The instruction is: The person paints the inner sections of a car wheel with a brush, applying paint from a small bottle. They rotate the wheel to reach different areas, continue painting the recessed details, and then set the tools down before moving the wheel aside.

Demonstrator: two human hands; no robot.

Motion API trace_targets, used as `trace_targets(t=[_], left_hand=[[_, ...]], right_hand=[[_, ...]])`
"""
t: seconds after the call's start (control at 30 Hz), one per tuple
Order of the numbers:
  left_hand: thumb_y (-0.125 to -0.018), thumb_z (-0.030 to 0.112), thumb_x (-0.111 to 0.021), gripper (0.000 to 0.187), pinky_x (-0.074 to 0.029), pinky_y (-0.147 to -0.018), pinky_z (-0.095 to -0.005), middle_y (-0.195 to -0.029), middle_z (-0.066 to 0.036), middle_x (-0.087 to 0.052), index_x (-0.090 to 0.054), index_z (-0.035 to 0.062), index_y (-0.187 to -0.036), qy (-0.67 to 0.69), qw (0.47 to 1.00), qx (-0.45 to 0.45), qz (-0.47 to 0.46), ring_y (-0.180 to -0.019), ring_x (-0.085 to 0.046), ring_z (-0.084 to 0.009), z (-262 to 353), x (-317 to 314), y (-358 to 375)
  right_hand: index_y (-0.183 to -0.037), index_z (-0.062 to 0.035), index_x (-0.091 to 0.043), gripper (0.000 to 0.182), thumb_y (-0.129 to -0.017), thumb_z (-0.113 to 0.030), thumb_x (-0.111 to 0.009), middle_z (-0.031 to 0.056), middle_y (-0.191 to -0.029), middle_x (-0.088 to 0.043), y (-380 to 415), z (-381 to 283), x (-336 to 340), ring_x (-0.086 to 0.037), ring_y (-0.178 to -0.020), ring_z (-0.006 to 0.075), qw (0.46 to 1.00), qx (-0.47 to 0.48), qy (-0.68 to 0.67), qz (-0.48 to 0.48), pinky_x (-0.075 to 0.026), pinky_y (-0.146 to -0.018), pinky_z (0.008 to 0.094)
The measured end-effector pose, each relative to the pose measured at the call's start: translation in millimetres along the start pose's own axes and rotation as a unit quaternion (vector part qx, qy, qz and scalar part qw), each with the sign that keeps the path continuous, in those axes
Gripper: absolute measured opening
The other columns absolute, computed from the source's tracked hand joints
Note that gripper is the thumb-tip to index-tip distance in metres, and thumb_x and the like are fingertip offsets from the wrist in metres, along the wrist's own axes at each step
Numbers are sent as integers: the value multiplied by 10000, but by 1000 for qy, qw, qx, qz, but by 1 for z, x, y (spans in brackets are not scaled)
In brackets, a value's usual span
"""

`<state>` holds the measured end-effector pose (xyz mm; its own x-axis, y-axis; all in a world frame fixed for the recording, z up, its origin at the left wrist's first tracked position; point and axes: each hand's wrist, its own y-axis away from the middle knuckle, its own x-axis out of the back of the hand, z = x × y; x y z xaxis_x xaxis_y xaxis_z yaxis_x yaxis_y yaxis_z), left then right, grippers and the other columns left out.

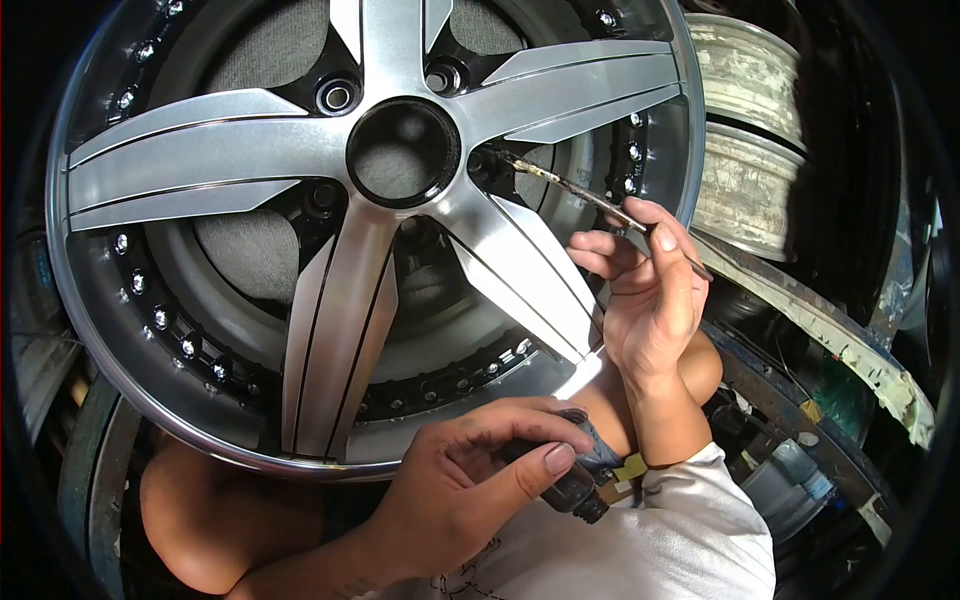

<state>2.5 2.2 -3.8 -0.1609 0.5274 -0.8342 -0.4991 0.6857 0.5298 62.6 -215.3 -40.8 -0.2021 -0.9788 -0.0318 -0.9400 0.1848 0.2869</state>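
Observation:
A large silver alloy wheel rim (205,152) with black-edged spokes faces me, close over my knees. My right hand (650,285) pinches a thin paintbrush (585,193) near its rear end. The bristles reach a black lug-nut recess (490,170) just right of the round centre bore (405,152). Lower down, my left hand (480,470) wraps round a small dark bottle (572,488), tilted with its threaded neck pointing down and to the right. Black smudges mark the left fingers.
Two pale, dirty cylindrical rims (745,130) stand at the upper right. Below them runs a worn, paint-flaked bar (830,335). A clear plastic container (790,490) lies at the lower right. Shiny bolts (160,318) ring the wheel's inner edge.

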Motion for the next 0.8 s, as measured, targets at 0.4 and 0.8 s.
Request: trace_targets(t=[0.4,0.8], left_hand=[[-990,106,-574,176,-488,-1000,-361,-1239,-178,-621,-654,-22,-1080,-29,985,-120,122,-1141,-602,-208,7,13,-7],[-966,107,-619,184,-475,-916,-265,-1058,-48,-685,-683,-7,-1096,-66,993,-63,68,-997,-602,-89,-5,-5,-4]], right_hand=[[-1164,108,-578,386,-1017,-231,-468,223,-1016,-644,-9,-17,12,-711,-882,354,999,34,-35,-5,-632,-742,436],[-1163,101,-601,348,-1007,-196,-509,205,-1052,-642,5,-7,-4,-715,-868,298,1000,18,-8,-2,-624,-737,371]])
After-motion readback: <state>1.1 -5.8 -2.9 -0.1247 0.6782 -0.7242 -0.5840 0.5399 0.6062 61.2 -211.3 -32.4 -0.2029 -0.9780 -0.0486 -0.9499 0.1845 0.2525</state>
